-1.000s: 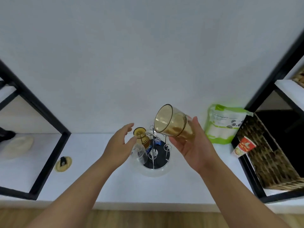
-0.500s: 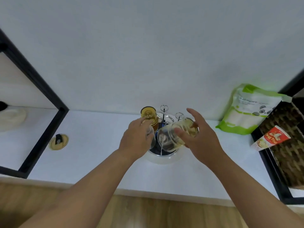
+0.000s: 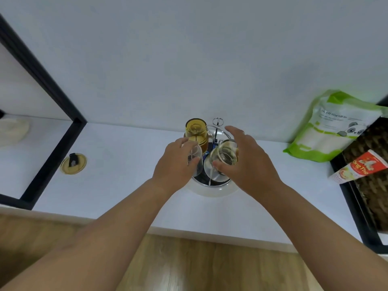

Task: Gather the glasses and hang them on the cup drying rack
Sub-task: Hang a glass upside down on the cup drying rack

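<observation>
The cup drying rack stands on the white counter, a round white base with chrome prongs and a ring-topped post. An amber glass hangs upside down on a far-left prong. My left hand grips a clear glass, inverted on the rack's left side. My right hand holds a pale amber glass upside down over a near prong, thumb on its near side, fingers over the top.
A green and white pouch leans on the wall at right, beside a wicker basket with a red and white packet. A round yellow lid lies left, by the black shelf frame.
My right hand brought the pale amber glass down from mid-air, turned it over and lowered it onto the rack. My left hand closed around the clear glass. The camera tilted downward.
</observation>
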A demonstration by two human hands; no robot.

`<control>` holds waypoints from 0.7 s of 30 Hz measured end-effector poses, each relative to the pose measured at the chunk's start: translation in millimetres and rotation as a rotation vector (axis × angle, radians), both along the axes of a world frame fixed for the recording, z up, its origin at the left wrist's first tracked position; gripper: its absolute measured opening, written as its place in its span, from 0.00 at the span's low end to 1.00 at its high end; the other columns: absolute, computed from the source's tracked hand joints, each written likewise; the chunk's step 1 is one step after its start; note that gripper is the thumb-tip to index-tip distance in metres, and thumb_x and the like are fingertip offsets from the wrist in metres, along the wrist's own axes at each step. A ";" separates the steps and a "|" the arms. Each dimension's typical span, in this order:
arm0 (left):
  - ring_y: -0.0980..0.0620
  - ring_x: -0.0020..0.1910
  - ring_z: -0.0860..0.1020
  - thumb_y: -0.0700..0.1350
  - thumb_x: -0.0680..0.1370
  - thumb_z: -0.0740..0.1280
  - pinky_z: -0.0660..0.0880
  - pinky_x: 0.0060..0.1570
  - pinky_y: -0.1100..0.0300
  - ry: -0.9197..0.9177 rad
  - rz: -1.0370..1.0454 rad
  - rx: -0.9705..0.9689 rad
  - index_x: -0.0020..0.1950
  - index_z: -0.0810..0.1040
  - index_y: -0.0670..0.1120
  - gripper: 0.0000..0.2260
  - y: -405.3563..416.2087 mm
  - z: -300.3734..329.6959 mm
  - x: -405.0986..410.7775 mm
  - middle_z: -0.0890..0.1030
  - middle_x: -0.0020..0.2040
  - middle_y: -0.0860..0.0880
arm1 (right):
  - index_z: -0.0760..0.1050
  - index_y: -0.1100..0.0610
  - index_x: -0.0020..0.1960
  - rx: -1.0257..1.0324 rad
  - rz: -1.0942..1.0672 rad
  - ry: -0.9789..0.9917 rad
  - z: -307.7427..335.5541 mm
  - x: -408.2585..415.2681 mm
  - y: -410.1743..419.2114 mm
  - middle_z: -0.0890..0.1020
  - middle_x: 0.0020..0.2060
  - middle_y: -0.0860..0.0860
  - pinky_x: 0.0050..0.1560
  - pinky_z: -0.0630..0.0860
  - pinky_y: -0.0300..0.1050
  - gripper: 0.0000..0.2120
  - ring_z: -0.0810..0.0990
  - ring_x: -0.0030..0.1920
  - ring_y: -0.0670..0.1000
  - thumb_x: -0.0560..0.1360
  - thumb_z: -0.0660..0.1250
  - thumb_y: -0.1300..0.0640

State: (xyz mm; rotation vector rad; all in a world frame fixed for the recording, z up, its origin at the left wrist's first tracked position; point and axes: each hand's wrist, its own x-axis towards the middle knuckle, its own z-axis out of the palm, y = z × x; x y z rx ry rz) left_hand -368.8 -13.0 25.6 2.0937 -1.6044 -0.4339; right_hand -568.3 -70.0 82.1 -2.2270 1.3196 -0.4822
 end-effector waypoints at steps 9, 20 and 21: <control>0.49 0.73 0.67 0.53 0.82 0.66 0.71 0.66 0.53 -0.013 0.003 -0.010 0.75 0.71 0.53 0.21 1.6 -0.3 -0.1 0.70 0.75 0.51 | 0.60 0.44 0.81 -0.054 0.081 0.103 -20.2 15.5 4.5 0.77 0.68 0.50 0.51 0.74 0.42 0.42 0.81 0.60 0.54 0.74 0.77 0.45; 0.49 0.72 0.67 0.52 0.82 0.66 0.69 0.63 0.57 -0.026 -0.009 -0.031 0.72 0.74 0.54 0.18 5.5 -3.6 0.0 0.71 0.75 0.52 | 0.71 0.50 0.75 -0.029 0.094 0.160 -42.0 21.7 -2.4 0.77 0.64 0.51 0.54 0.81 0.48 0.33 0.82 0.57 0.55 0.73 0.78 0.47; 0.49 0.72 0.68 0.52 0.82 0.66 0.68 0.62 0.58 -0.030 -0.011 -0.032 0.71 0.74 0.54 0.17 5.6 -3.5 -0.2 0.71 0.75 0.52 | 0.71 0.49 0.74 -0.026 0.090 0.164 -43.5 22.1 -2.9 0.77 0.63 0.51 0.53 0.81 0.47 0.33 0.82 0.57 0.55 0.73 0.78 0.47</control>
